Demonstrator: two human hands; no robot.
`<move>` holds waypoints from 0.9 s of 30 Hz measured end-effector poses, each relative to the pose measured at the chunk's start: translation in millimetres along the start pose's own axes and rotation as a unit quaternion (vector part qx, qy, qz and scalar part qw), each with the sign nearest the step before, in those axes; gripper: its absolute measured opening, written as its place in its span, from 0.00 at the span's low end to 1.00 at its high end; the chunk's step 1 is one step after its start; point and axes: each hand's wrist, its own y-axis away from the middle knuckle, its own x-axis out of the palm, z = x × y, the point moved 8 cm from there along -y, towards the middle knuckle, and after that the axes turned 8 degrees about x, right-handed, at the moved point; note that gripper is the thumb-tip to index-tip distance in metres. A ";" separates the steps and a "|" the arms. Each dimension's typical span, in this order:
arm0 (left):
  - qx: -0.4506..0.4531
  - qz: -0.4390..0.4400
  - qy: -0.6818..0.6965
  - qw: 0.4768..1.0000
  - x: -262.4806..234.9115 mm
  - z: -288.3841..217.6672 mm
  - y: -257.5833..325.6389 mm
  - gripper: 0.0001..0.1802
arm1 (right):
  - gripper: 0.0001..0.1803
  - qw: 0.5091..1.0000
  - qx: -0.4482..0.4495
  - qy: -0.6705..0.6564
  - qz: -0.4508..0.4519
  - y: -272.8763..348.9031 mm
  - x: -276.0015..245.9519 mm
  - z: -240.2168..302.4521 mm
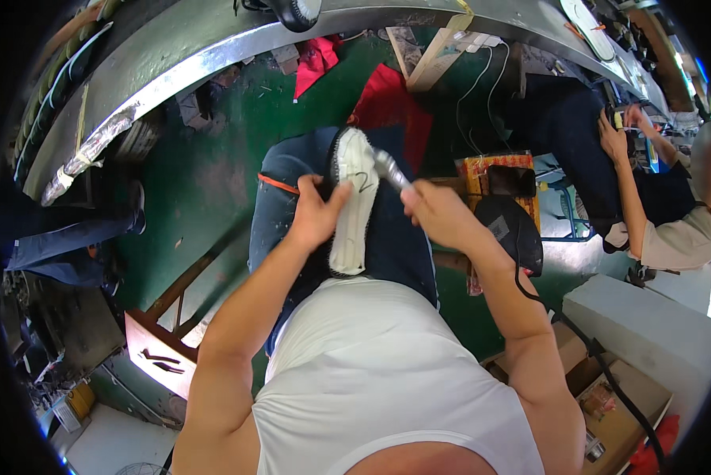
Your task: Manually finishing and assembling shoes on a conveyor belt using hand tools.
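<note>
Across my thighs lies a shoe (354,214), bottom up, with its pale underside showing, a dark mark drawn on it and a dark edge around it. My left hand (320,212) is closed on its left side, the thumb pressed along the edge. In my right hand (442,212), the fingers wrap around the handle of a hammer (390,168). Its silvery head is at the right side of the shoe's forward end; I cannot tell whether it touches. An orange band (278,184) crosses my left trouser leg.
A metal-edged bench (213,63) curves across the front. Red cloth (391,107) lies on the green floor beyond my knees. At right are a dark rounded object (510,229) with a black cable, a cardboard box (629,396) and a seated co-worker (672,229). Another person's legs (70,241) are at left.
</note>
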 end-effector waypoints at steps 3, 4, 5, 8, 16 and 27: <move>-0.039 0.104 0.140 0.984 19.2 15.0 -40.5 0.33 | 0.21 0.979 -0.036 -0.142 -0.139 -24.8 -53.2 24.3; -0.034 0.104 0.139 0.984 13.7 7.0 -41.8 0.33 | 0.20 0.968 -0.069 -0.149 -0.189 -34.0 -74.9 34.7; -0.067 0.131 0.316 0.937 16.3 0.0 -32.0 0.32 | 0.20 0.959 -0.077 -0.104 -0.254 -44.0 -95.4 40.9; -0.032 0.219 0.579 0.785 1.5 -32.9 -13.9 0.34 | 0.24 0.929 -0.064 0.055 -0.361 -67.5 -157.7 91.5; -0.157 0.030 0.550 0.820 34.2 37.6 -38.0 0.30 | 0.17 0.789 -0.267 0.204 -0.514 -96.1 -189.9 141.7; 0.026 0.014 0.327 0.945 -24.6 17.9 20.7 0.23 | 0.13 0.976 -0.100 -0.088 0.172 -14.6 31.9 33.2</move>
